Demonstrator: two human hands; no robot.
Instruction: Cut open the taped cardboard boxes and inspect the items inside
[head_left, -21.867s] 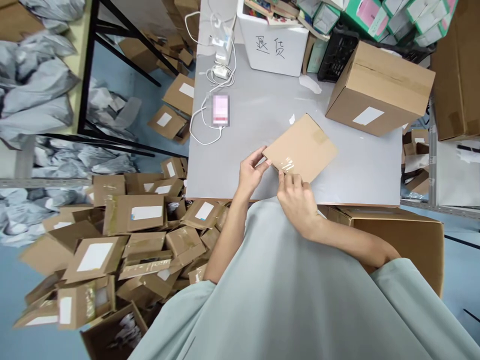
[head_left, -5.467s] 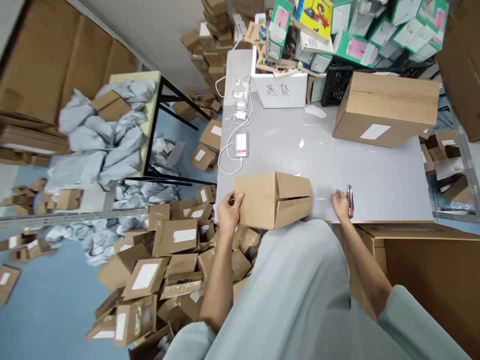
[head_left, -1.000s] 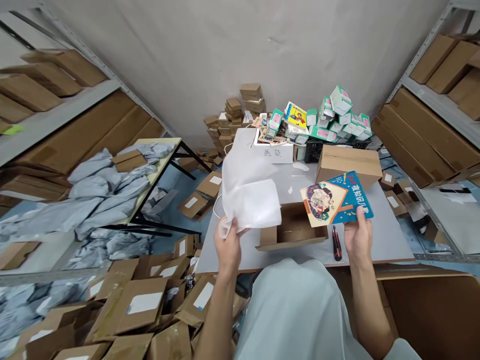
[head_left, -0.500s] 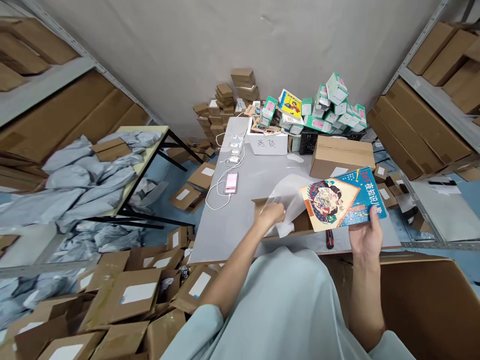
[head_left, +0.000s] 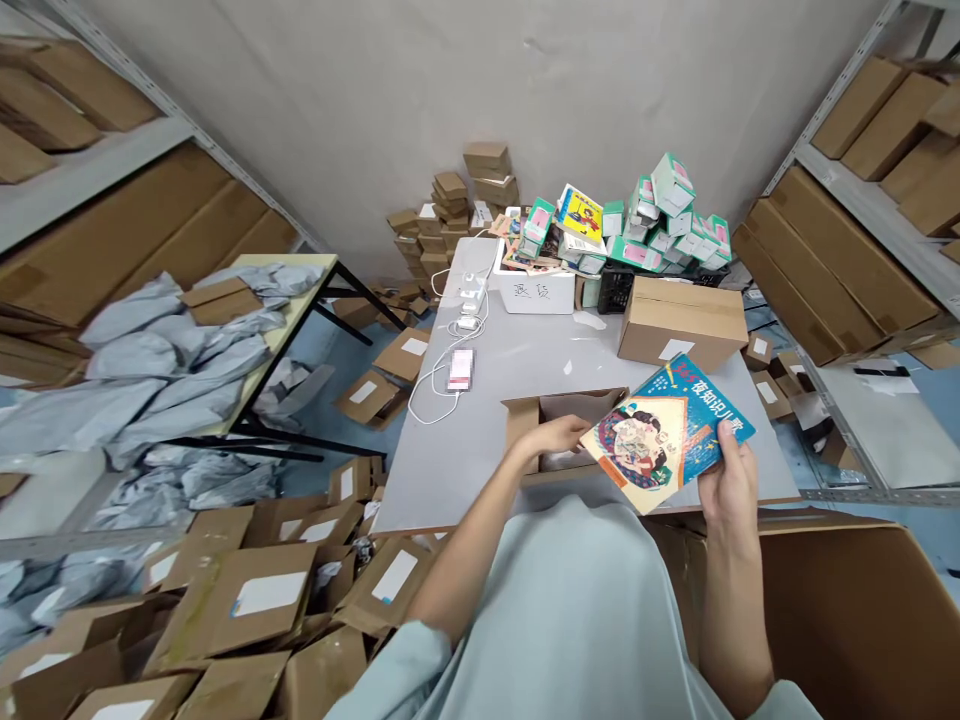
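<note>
My right hand (head_left: 729,472) grips a thin children's book (head_left: 667,432) by its right edge, thumb on the cover. The book has a blue and cream cover with a drawing of figures and is tilted over the table's front. My left hand (head_left: 561,436) is over a small open cardboard box (head_left: 523,424), fingers stretched toward the book's left corner; whether they touch it I cannot tell. Pale translucent wrapping (head_left: 559,461) shows inside the box, partly hidden by the left hand.
On the grey table (head_left: 480,440) lie a phone (head_left: 460,370) on a cable and a power strip (head_left: 471,295). Behind are a closed carton (head_left: 682,318), a white bin (head_left: 534,293) of books and green-white boxes (head_left: 673,185). Cartons (head_left: 262,600) crowd the floor at left.
My left hand has let go of the clear plastic wrapping, which is now down in the box, and moved slightly right. The book has come lower and left, and turned.
</note>
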